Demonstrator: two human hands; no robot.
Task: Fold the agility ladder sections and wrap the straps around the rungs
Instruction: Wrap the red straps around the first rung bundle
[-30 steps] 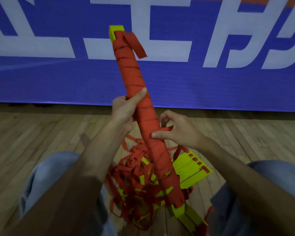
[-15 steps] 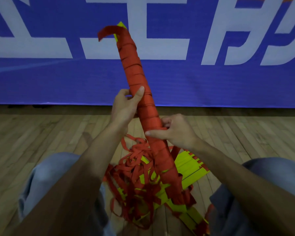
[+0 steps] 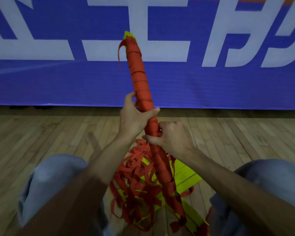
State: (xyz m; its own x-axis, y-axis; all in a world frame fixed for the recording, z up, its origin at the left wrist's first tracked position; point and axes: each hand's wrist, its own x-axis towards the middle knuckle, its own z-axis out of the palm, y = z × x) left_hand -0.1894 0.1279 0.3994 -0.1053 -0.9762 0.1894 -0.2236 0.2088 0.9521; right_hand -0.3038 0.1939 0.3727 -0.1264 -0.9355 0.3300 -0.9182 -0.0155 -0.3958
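A bundle of yellow rungs wound in red strap [image 3: 140, 77] stands tilted upright in front of me, its yellow tip [image 3: 129, 34] poking out at the top. A loose strap end [image 3: 120, 53] hangs from near the top. My left hand [image 3: 134, 116] grips the bundle at its middle, thumb across the front. Just below, my right hand [image 3: 169, 137] holds the bundle with curled fingers. Between my knees on the floor lies a tangle of red straps [image 3: 136, 176] over more yellow rungs [image 3: 186, 174].
I sit on a wooden floor [image 3: 41, 137] with my knees in light trousers [image 3: 49, 181] at both sides. A blue banner with large white lettering [image 3: 211, 82] closes off the back along the floor edge.
The bundle has turned in my hands, and the loose strap end at the top has swung round and now hangs down. Both hands have closed in tighter, the right one now wrapped round the bundle.
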